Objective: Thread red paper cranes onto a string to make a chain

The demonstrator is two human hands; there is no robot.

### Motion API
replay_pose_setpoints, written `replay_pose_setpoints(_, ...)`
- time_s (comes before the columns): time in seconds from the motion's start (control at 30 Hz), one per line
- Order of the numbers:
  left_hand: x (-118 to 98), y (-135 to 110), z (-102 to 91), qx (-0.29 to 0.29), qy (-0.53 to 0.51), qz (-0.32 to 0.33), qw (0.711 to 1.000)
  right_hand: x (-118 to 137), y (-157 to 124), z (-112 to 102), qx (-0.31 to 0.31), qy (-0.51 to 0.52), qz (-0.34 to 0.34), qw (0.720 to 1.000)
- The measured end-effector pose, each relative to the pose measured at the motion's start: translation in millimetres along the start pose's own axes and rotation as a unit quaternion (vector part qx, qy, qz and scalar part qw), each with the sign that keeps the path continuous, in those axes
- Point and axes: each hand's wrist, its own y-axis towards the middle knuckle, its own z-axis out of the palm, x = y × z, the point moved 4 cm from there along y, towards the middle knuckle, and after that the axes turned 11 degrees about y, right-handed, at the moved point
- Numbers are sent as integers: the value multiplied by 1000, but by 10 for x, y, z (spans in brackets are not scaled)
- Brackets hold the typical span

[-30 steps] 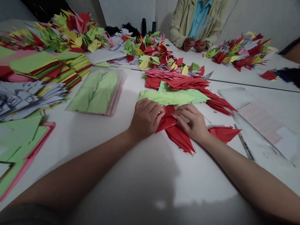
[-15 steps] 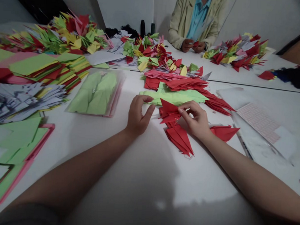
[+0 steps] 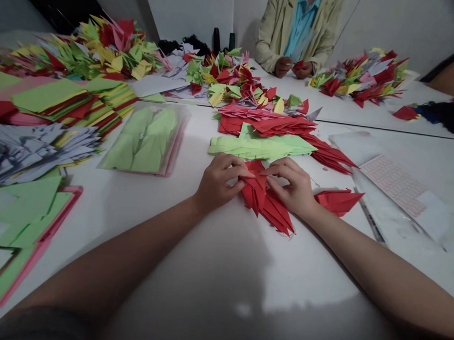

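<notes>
Between my hands is a piece of folded red paper (image 3: 255,191), its point hanging down toward me. My left hand (image 3: 224,180) pinches its left side with thumb and fingers. On the opposite side my right hand (image 3: 290,183) grips its edge, fingertips close to those of the left. Partly covered beneath it lies a stack of folded red papers (image 3: 278,212) on the white table. Just beyond my fingers rests a row of folded light-green papers (image 3: 261,147). Another folded red piece (image 3: 338,201) lies beside my right wrist.
Folded red papers (image 3: 285,126) lie behind the green row. Left are a plastic packet of green paper (image 3: 141,141) and coloured paper stacks (image 3: 49,99). Piles of paper cranes (image 3: 119,50) stand farther back. At right lies a printed sheet (image 3: 390,182). Across the table a person (image 3: 298,38) holds red paper.
My left hand has moved right and taken hold of the red paper, which my right hand held alone before. The paper has turned so its point faces down.
</notes>
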Motion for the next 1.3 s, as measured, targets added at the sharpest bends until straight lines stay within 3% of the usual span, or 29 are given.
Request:
replay_pose_setpoints(0.1,-20,9,11,20,-6,-6,1000,11,-11,1,-3,6,-7,1000)
replay_pose_setpoints(0.33,108,25,72,63,-121,-99,986,31,4,7,-5,36,-13,999)
replay_pose_setpoints(0.7,97,16,103,64,-163,-79,981,9,-32,80,61,36,-20,997)
replay_pose_setpoints(1.0,104,0,126,64,-160,-68,983,-20,7,53,7,109,100,989)
replay_pose_setpoints(1.3,53,0,169,125,-162,-13,979,-2,6,137,58,151,171,972)
